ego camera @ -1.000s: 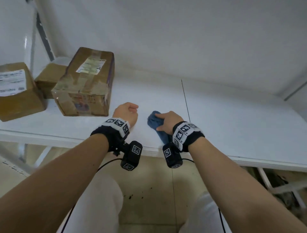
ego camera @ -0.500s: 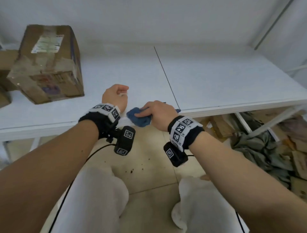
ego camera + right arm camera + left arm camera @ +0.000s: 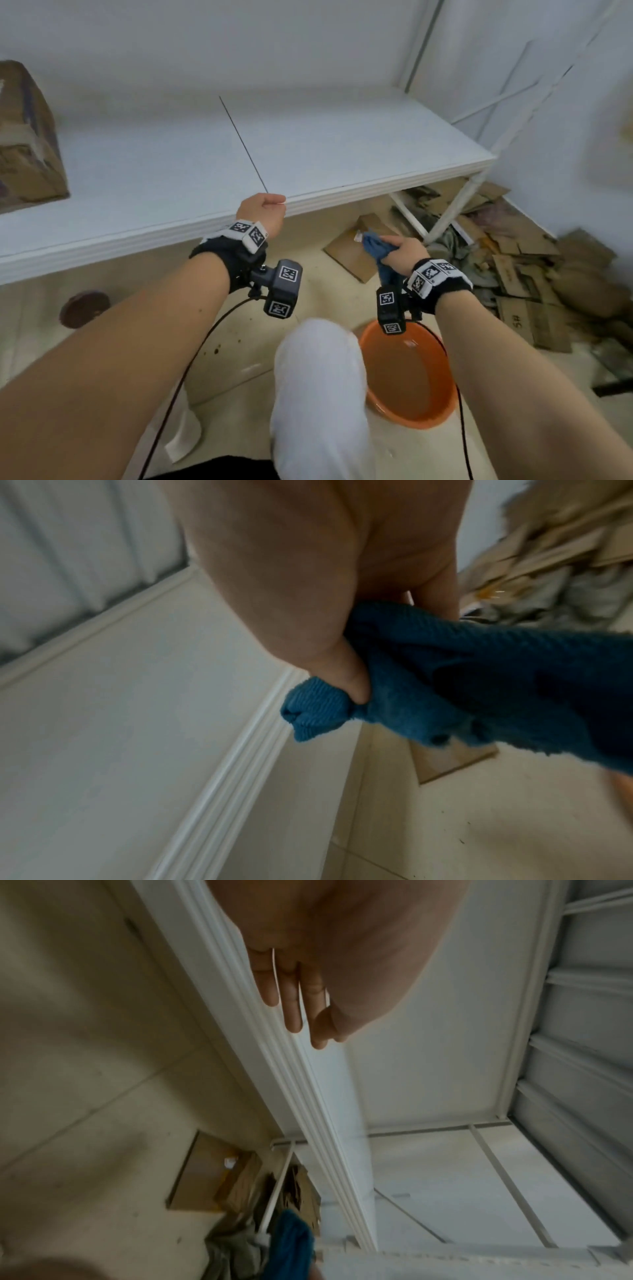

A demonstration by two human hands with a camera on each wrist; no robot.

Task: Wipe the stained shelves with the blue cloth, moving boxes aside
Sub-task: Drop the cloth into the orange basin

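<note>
Below the shelf [image 3: 342, 154], our right hand [image 3: 404, 253] grips the blue cloth [image 3: 374, 247]; our left hand [image 3: 262, 210] curls at its edge, contents unclear.

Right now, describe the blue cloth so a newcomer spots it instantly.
Start at the white shelf; just off its front edge, beyond the orange basin on the floor, is the right hand. The blue cloth is bunched in its grip: the only blue thing among brown cardboard scraps.
</note>
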